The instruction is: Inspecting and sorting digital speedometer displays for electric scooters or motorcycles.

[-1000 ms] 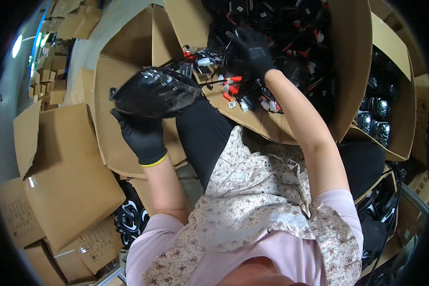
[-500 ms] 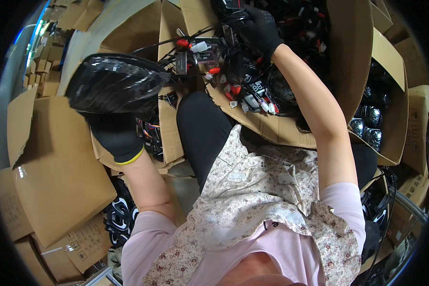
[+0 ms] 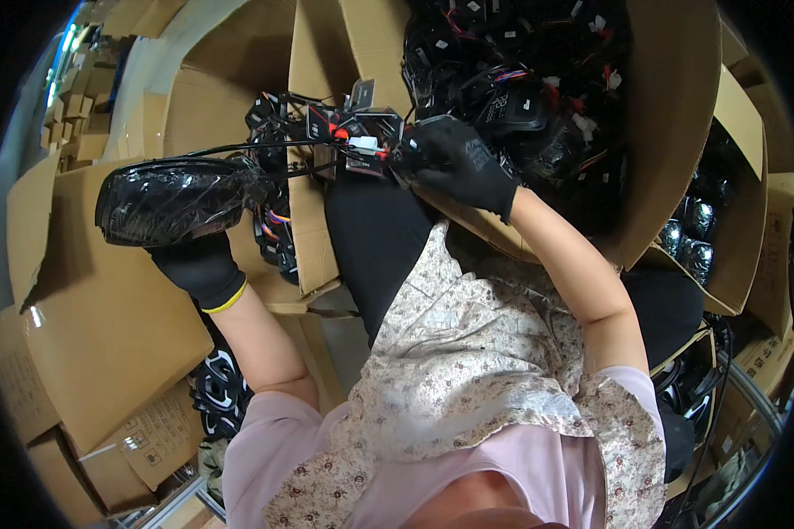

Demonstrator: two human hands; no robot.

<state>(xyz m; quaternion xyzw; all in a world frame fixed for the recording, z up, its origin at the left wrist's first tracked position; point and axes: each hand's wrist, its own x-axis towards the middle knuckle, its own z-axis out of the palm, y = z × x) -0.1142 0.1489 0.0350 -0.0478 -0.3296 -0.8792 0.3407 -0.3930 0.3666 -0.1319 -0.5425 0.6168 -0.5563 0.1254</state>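
My left hand (image 3: pixel 198 271), in a black glove with a yellow cuff edge, is closed under a dark rounded part (image 3: pixel 169 204) wrapped in clear plastic. Black cables (image 3: pixel 278 148) run from that part toward a cluster of small dark modules (image 3: pixel 375 123) with red and white connectors. My right hand (image 3: pixel 463 167), also gloved, has its fingers curled at the right end of this cluster; the fingertips are partly hidden. The cluster hangs above my knee and the edges of two cardboard boxes.
A large carton (image 3: pixel 670 106) ahead right holds many black wired units (image 3: pixel 520 110). An open box (image 3: pixel 304 251) at left holds more wired parts (image 3: pixel 278 234). Closed cartons (image 3: pixel 106 309) stand far left; plastic-wrapped black parts (image 3: pixel 697 229) fill a box at right.
My right hand has come back toward me and left, out of the large carton, bringing the wired modules. My left hand and the wrapped part have shifted slightly left and down.
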